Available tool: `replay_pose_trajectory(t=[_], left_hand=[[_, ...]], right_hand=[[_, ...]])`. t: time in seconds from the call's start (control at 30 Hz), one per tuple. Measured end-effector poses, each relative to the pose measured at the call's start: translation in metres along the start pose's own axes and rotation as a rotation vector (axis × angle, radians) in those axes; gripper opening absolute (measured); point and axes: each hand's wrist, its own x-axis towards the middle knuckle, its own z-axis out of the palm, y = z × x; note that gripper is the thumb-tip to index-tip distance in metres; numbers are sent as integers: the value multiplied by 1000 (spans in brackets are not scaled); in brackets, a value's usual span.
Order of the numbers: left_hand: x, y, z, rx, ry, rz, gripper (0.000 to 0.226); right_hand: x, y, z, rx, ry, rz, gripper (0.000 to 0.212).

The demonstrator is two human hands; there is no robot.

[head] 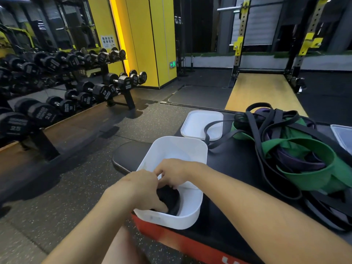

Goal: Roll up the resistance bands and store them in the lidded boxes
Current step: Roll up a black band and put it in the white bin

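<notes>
A white open box (192, 216) stands on the black bench pad (238, 164) in front of me. Inside it lies a rolled black resistance band (170, 197). Both hands reach into the box: my left hand (144, 189) grips the roll from the near left side, and my right hand (171, 172) holds it from above with curled fingers. The box's white lid (196, 124) lies flat behind the box. To the right sits a tangled pile of black, green and purple bands (297, 155), with one black band looping across the lid.
A second clear box (342, 136) shows at the right edge. The bench has a red side (181, 242). A dumbbell rack (76, 86) stands to the left on the speckled floor, with a yellow pillar and a squat rack farther back.
</notes>
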Motion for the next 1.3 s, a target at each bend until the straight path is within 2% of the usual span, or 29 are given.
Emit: replay_pose_trajectory(t=[0.13, 0.23, 0.43, 0.63, 0.83, 0.93, 1.07, 1.13, 1.23, 1.3], left_hand=[[-2, 6, -2, 15, -62, -3, 50], [-2, 16, -3, 29, -54, -14, 48], [-7, 23, -10, 51, -53, -31, 50], [-5, 21, -15, 110, -87, -12, 47], [-5, 33, -11, 102, -63, -20, 41], [-4, 33, -11, 112, -78, -25, 41], [-4, 32, -8, 147, -80, -15, 39], [-5, 33, -6, 149, -74, -4, 35], [-6, 38, -6, 162, -90, 21, 21], [-8, 43, -7, 192, -96, 36, 16]], right_hand=[[-14, -8, -10, -124, -106, 44, 42], [-29, -16, -14, -324, -145, 74, 53], [-45, -16, -14, -227, -204, 194, 37], [-40, -17, -12, -218, -269, 243, 44], [-29, -14, 1, -246, -283, 252, 40], [-39, -21, -2, -298, -270, 231, 45], [-52, -21, -7, -420, -165, 169, 61], [-53, -20, -4, -378, -158, 116, 54], [-57, -21, 0, -376, -166, 111, 21], [-62, -22, 1, -353, -170, 123, 18]])
